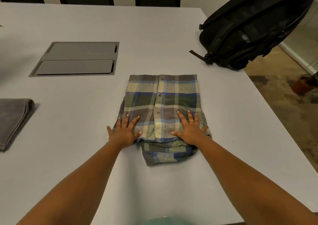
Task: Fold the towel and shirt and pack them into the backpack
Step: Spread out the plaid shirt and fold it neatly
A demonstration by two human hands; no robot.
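A plaid shirt (161, 102) in blue, green and cream lies folded on the white table (154, 40), button placket facing up. My left hand (124, 132) presses flat on its near left corner, fingers spread and partly on the table. My right hand (191, 130), with a ring on one finger, presses flat on the near right part. A lower layer of the shirt sticks out toward me beneath both hands. A grey folded towel (13, 121) lies at the left edge of the view. The black backpack (254, 25) stands at the table's far right corner, leaning over the edge.
A grey recessed cable panel (77, 59) with two lids is set into the table left of the shirt. The table's right edge runs diagonally past the shirt, with floor and a potted plant (304, 85) beyond. Dark chair backs stand behind the far edge.
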